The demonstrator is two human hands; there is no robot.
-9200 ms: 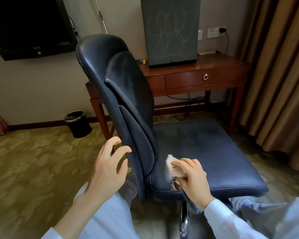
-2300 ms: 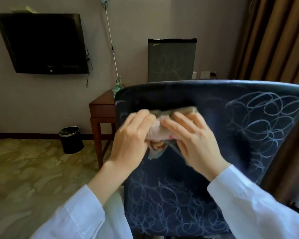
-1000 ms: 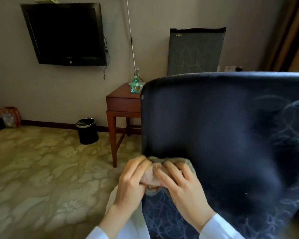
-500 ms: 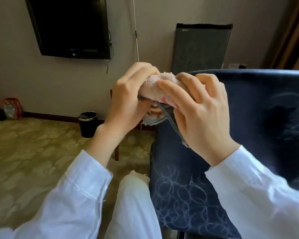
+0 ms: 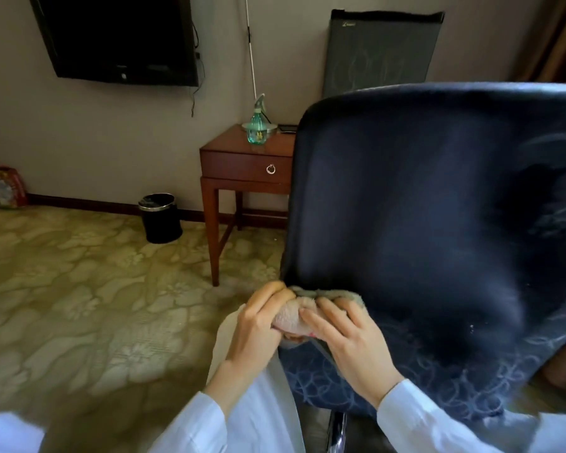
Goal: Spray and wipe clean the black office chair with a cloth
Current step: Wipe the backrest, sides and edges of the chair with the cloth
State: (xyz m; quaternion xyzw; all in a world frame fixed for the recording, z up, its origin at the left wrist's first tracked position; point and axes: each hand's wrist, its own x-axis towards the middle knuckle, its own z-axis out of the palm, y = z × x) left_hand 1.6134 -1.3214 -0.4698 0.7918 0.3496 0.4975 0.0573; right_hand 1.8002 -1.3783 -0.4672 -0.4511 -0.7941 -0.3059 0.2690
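Both hands, left (image 5: 258, 322) and right (image 5: 347, 335), clutch the cloth (image 5: 294, 317) against the chair back (image 5: 422, 207).

Left grip (image 5: 258, 325) and right grip (image 5: 350, 338) clutch one cloth (image 5: 291, 317) together.

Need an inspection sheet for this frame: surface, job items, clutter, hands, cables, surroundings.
Surface: chair back dark across its upper middle; pale scribbles low down and at the right edge.
Job's things: cloth bunched against the chair back's lower left edge; spray bottle standing on the wooden side table.
Clutter: black bin on the carpet; red bag by the wall.
Hands: left hand and right hand both hold the cloth.
Cables: thin cable hangs below the TV.
Surroundings: scribbled mini fridge, curtain, white pole against the wall.
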